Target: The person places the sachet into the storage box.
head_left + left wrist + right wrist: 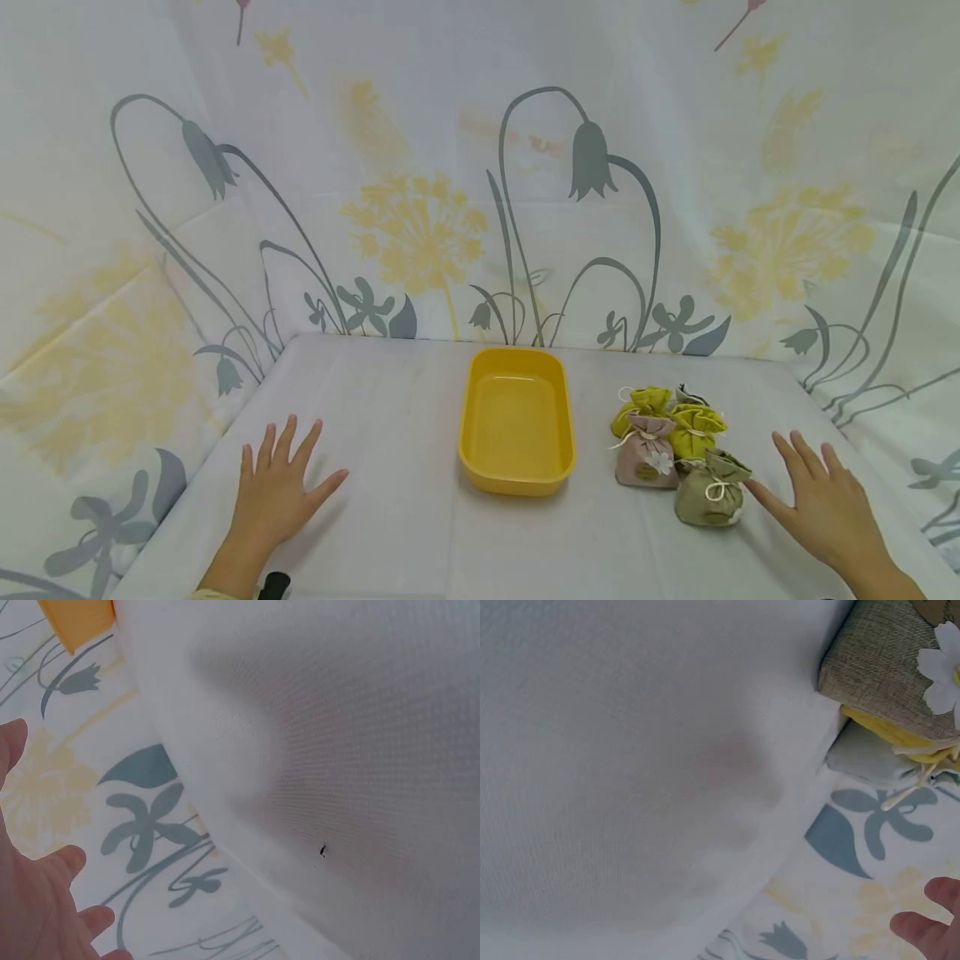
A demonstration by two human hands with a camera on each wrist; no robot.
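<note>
Item: olive-green drawstring fabric pouch with a cream cord bow [709,489], placed on the white cloth-covered table [390,517] at the front right of a small cluster of pouches. It is seated upright on its base with the gathered neck uppermost and tipped slightly to the right.

Right hand [828,506]: laid flat on the table, palm down, fingers straight and spread, nothing held. The olive-green pouch lies directly to its left; the thumb tip is seen just beside the pouch's lower right edge, and contact cannot be confirmed. In the right wrist view only fingertips [930,924] are shown, with a pouch bearing a white fabric flower [896,667] beyond them.

Left hand [273,492]: likewise flat and spread on the table, nothing held, well apart from the cluster, with the tub between.

Nearer hand: the right, by a wide margin.

Associated items: pink pouch with a white flower [647,451], touching the olive-green pouch's left side; two yellow-green pouches [693,429] behind; a further grey pouch largely hidden at the back. A yellow rectangular plastic tub with rounded corners [517,421], nothing visible inside, is set just left of the cluster, its long axis running away from the person.

Surround: floral-printed white fabric backdrop [450,208].
</note>
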